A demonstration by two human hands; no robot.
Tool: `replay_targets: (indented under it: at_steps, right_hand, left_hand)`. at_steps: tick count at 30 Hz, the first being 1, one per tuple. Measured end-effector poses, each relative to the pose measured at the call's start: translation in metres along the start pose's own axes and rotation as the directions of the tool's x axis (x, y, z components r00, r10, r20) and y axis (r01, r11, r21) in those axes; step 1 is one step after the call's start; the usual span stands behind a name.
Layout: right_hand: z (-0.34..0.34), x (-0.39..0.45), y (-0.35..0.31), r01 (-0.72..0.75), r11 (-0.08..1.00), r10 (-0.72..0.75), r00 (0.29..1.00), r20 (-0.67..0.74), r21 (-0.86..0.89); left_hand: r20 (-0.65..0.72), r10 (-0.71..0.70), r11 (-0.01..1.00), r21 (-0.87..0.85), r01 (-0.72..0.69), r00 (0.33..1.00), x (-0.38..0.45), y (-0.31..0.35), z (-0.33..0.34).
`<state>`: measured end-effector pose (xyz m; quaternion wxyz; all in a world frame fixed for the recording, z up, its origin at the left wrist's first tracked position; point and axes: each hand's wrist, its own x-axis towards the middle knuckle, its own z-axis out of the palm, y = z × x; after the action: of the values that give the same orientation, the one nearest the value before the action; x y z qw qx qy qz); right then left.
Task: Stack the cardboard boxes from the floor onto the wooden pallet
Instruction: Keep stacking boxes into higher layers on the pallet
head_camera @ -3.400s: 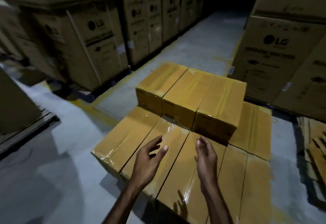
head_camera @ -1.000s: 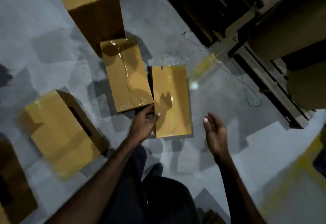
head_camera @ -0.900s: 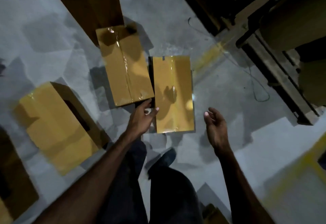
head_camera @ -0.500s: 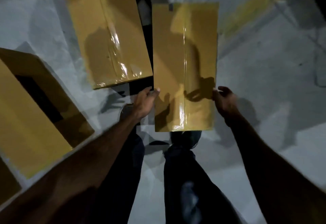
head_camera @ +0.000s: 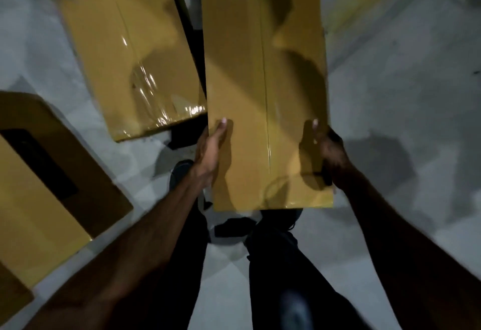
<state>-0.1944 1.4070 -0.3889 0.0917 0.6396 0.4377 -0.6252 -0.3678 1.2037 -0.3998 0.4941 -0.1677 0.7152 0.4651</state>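
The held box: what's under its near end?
Below the held box, gripped by left hand and right hand, dark shoes and grey floor show. Its underside and the fingers beneath are hidden.

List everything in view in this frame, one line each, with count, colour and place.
held box: 1, tan cardboard with a clear tape seam, centre, gripped at both long sides.
taped box: 1, tan, glossy tape, on the floor just left of the held one.
side boxes: at least 1, tan with a dark cut-out, far left on the floor.
floor: grey concrete, faint yellow line upper right.
shoes: dark, below the held box.
left hand: 1, on the box's left edge.
right hand: 1, on its right edge.
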Motion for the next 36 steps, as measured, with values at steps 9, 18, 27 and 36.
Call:
replay_targets:
  at_steps: [9, 18, 27, 36]
  right_hand:
    - [-0.086, -0.208, -0.090, 0.047, 0.958, -0.095, 0.983, 0.157, 0.284]
    - [-0.082, -0.491, -0.093, 0.241, 0.611, -0.186, 0.970, -0.159, 0.754]
    - [-0.026, -0.700, -0.009, 0.454, 0.258, 0.007, 0.882, -0.472, 0.853]
    - [-0.005, -0.867, 0.106, 0.757, 0.005, 0.206, 0.638, -0.742, 0.653]
  left_hand:
    - [0.318, 0.053, 0.998, -0.051, -0.038, 0.947, -0.186, 0.159, -0.021]
    - [0.574, 0.073, 0.993, 0.032, -0.111, 0.816, -0.399, 0.277, -0.052]
    - [0.823, -0.075, 0.860, 0.340, -0.381, 0.564, -0.568, 0.299, -0.053]
    - [0.912, -0.268, 0.668, 0.407, -0.623, 0.309, -0.742, 0.225, -0.022]
